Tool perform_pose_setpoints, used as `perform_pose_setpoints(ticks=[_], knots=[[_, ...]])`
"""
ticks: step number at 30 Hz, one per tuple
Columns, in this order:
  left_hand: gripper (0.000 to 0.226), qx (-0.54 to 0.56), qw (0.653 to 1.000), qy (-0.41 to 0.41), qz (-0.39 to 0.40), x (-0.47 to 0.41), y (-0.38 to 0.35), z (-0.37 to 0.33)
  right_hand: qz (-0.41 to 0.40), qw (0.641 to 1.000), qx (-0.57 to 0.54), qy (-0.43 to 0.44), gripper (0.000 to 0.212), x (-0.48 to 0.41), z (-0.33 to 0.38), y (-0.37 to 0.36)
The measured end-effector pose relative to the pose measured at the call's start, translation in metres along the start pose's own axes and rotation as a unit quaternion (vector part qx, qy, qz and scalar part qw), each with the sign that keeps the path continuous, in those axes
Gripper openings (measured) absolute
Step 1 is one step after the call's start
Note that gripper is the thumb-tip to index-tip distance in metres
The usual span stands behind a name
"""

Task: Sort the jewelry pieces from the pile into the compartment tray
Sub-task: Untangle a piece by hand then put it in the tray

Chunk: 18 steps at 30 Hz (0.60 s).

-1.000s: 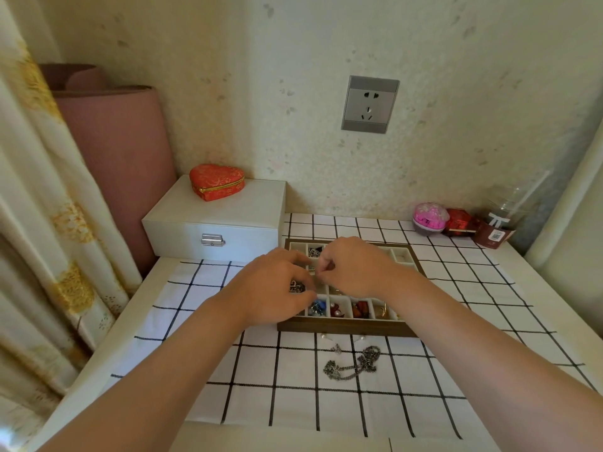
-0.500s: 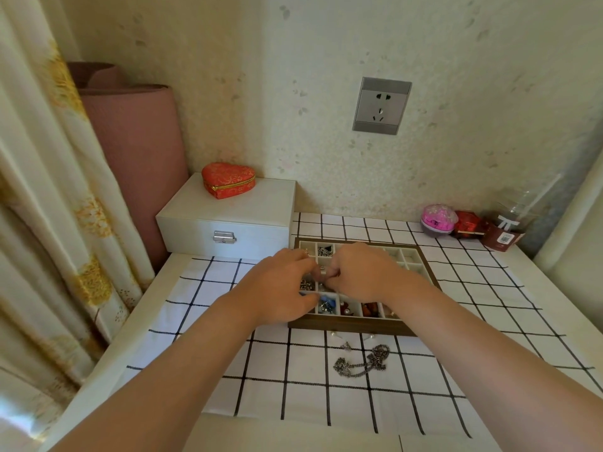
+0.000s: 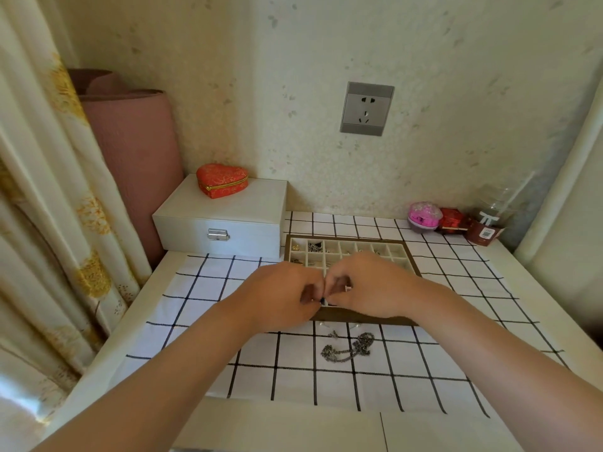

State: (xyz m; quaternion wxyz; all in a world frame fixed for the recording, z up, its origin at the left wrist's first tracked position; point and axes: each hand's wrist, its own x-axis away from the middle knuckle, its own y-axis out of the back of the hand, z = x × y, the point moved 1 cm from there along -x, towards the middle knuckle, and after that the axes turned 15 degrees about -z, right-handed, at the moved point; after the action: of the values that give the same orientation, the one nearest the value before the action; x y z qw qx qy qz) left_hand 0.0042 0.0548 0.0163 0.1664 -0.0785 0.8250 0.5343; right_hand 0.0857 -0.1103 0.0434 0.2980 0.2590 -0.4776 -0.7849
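1. Head view: a chain necklace [image 3: 349,349] lies bunched on the checked cloth [image 3: 202,288], long axis left-right, just before the near edge of the compartment tray [image 3: 346,237], unmoved.
2. The left hand [image 3: 277,298] and right hand [image 3: 372,285], fingers curled and tips meeting, pinch a small jewelry piece [image 3: 322,300]; its heading is hidden.
3. Both still hover over the tray's near rows.

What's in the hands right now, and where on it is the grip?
The left hand and right hand pinch a tiny dark piece between their fingertips over the tray; where on it cannot be told.
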Motion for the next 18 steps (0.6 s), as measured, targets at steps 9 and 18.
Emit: perform_pose_setpoints(ticks=[9,18], knots=[[0.023,-0.028,0.994,-0.045,0.094,0.03,-0.007,-0.023,0.037,0.994,0.089,0.06,0.017,0.042,-0.002,-0.016],[0.01,-0.03,0.991,-0.004,0.131,0.033,-0.002,-0.02,-0.037,0.995,0.076,0.058,0.015,0.049,-0.012,-0.021]])
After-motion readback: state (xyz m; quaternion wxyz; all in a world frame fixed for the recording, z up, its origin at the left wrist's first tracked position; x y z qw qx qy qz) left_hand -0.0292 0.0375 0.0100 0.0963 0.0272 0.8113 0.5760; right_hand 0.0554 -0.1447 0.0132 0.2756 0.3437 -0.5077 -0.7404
